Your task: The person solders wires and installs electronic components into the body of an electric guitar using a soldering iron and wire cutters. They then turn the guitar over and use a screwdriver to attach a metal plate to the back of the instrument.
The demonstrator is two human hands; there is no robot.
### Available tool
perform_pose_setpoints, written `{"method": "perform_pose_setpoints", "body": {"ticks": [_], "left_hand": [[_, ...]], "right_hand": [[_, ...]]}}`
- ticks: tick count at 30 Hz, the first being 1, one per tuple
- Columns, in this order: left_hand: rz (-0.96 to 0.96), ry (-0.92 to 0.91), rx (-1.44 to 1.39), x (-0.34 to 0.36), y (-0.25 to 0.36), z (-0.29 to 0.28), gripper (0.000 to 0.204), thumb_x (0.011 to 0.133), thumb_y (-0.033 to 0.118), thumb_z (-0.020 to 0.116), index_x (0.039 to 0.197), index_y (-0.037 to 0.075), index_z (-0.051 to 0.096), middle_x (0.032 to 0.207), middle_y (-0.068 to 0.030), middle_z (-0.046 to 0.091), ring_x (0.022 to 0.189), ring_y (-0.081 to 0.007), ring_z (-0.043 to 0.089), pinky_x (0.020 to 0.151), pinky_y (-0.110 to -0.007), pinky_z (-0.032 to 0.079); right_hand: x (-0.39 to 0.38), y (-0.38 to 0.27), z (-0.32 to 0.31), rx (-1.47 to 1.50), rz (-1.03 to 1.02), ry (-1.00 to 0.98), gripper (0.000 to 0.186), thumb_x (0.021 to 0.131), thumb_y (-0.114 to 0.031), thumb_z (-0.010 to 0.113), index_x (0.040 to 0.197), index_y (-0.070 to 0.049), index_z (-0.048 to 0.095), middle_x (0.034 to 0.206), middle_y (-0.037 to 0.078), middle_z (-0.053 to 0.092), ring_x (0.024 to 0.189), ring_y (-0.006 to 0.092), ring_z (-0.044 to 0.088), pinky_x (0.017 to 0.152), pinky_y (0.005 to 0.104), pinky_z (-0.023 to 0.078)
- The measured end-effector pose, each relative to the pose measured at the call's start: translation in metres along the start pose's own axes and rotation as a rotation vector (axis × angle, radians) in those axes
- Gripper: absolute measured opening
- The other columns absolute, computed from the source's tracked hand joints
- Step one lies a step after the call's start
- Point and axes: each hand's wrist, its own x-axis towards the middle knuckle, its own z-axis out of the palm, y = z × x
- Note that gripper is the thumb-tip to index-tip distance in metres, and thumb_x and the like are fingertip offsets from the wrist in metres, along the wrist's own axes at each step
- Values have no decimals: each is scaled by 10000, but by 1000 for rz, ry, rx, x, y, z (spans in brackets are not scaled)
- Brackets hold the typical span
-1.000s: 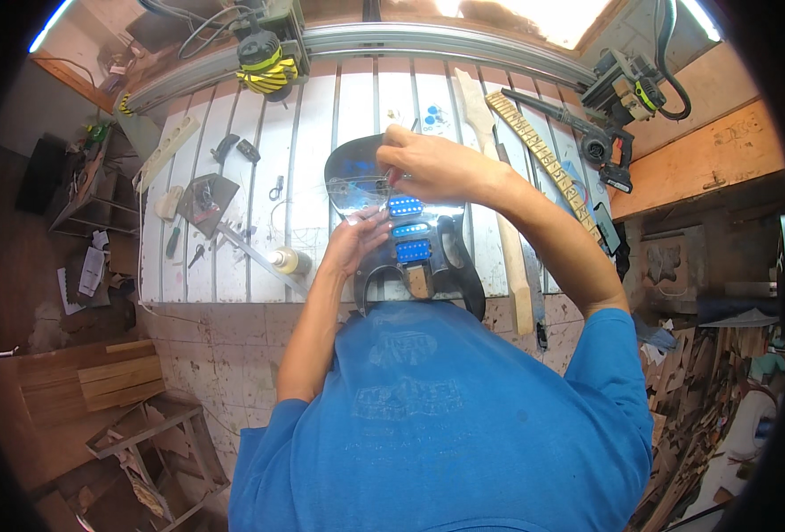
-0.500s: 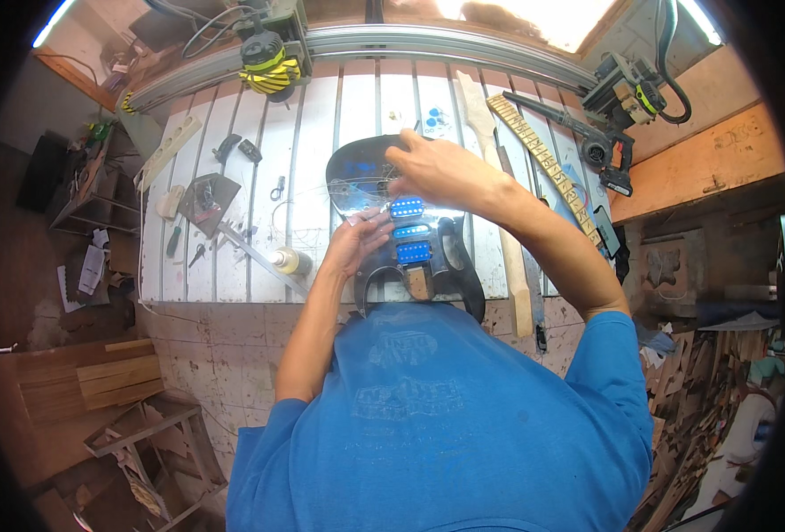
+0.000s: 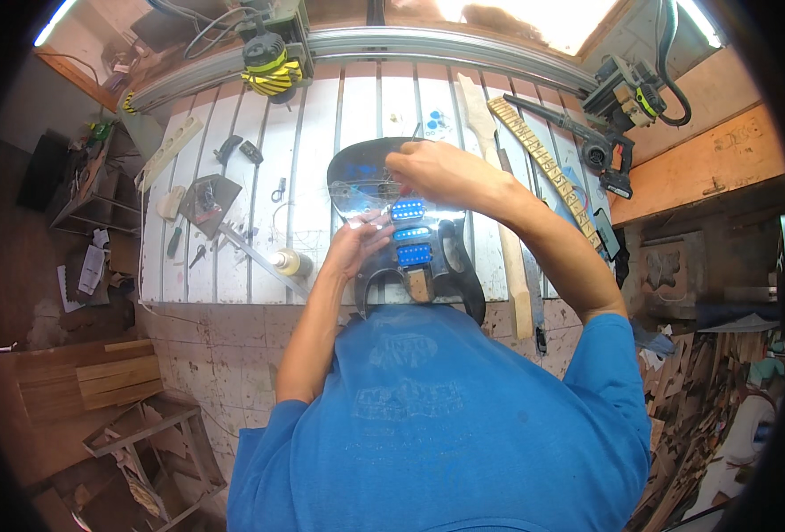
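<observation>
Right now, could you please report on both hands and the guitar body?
Left hand beside blue pickups; right hand curled over guitar body, grip unclear. Guitar body on slatted table. Bottle near left forearm.

I stand at a white slatted table [image 3: 233,284]. Beyond its far edge a pane [image 3: 539,16] glares so white that I cannot tell window from lamp. One light tube [image 3: 53,22] shines past the table's far left corner, another tube [image 3: 701,19] past its far right. To its left I have a framed rack [image 3: 98,182]; to its right, an orange-brown wooden panel [image 3: 694,164]. Speckled tiled floor [image 3: 233,346] shows below its near edge, a barred wooden frame [image 3: 144,427] off its near left corner, piled scrap wood [image 3: 685,399] off its near right.
</observation>
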Motion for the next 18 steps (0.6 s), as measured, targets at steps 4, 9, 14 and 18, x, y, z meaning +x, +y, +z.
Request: {"method": "perform_pose_setpoints", "body": {"ticks": [4,9,14,18], "left_hand": [[1,1,15,-2,1,2,536,984,18,533,1495,-47,387,1468,-204,556,1251,-302,652,980,-349,587],[-7,12,10,-3,3,6,532,980,13,533,1489,-44,389,1469,-201,553,1256,-306,648,986,-350,586],[6,5,24,-3,2,4,524,991,33,529,1486,-57,385,1468,-210,547,1272,-308,629,1018,-370,559],[15,-18,58,-5,2,6,548,1011,71,517,1509,-82,350,1480,-230,526,1302,-307,594,1078,-401,500]], "right_hand": [[-3,11,6,-223,-354,116,148,867,-35,693,1010,3,675,1051,142,626,1059,342,646,929,449,532],[-5,7,13,-79,-292,199,166,878,-31,687,1043,-14,682,1014,132,626,1046,346,650,920,444,538],[-4,-5,5,-56,-88,81,190,868,-28,701,1055,-10,678,1049,141,622,1037,355,659,908,441,550],[1,17,9,-248,-498,150,200,903,-89,693,1072,16,669,1113,198,632,978,392,698,848,486,572]]}}
